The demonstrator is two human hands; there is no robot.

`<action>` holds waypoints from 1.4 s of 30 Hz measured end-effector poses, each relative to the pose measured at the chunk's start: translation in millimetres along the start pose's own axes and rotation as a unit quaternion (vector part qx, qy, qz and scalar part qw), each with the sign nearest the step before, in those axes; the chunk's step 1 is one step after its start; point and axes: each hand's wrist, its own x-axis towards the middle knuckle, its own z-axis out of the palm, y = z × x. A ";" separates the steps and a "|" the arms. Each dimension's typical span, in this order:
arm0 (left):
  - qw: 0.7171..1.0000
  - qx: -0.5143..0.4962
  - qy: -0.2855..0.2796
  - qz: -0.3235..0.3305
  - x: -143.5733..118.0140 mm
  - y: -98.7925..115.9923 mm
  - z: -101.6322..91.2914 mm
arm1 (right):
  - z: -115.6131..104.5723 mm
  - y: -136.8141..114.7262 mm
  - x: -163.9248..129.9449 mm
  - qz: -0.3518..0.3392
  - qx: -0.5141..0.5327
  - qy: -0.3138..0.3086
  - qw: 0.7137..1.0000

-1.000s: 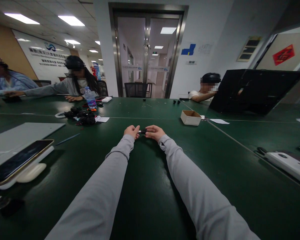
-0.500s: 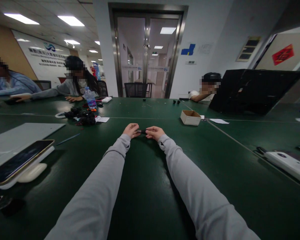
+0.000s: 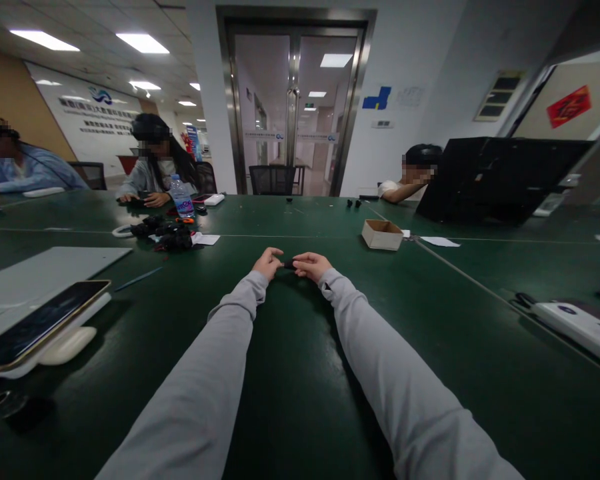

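Note:
Over the middle of the green table my left hand (image 3: 269,264) and my right hand (image 3: 314,265) face each other closely. Between their fingertips is a small dark object (image 3: 289,265), too small to name exactly. My right hand's thumb and fingers pinch its right end. At its left end my left thumb and a fingertip meet it, while my left index finger is raised a little above. The fingers partly cover the object, so its full shape is hidden.
An open cardboard box (image 3: 382,236) stands to the right. Left lie a black tangled bundle (image 3: 167,233), a bottle (image 3: 181,198), a thin blue-grey stick (image 3: 139,279) and a phone (image 3: 45,325). A power strip (image 3: 577,327) and a monitor (image 3: 500,180) are right. Several people sit around the table.
My left hand has shifted slightly right, closer to my right hand, and its index finger is more raised. A person across the table has drawn an outstretched arm in.

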 end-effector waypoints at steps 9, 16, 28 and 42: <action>1.000 -0.014 -0.008 -0.005 -3.2 3.2 -0.3 | -0.9 0.5 1.2 -0.001 0.007 0.003 1.000; 0.999 -0.031 -0.018 -0.012 -2.2 2.4 -0.1 | 2.2 -2.9 -2.4 0.002 0.012 0.013 1.000; 0.998 -0.032 -0.045 -0.023 -3.6 7.0 -1.8 | 0.8 -2.1 -1.1 0.002 0.008 0.005 1.000; 0.999 -0.022 -0.029 -0.008 -5.4 7.1 -1.8 | 0.4 -2.8 -1.8 -0.002 0.003 0.002 1.000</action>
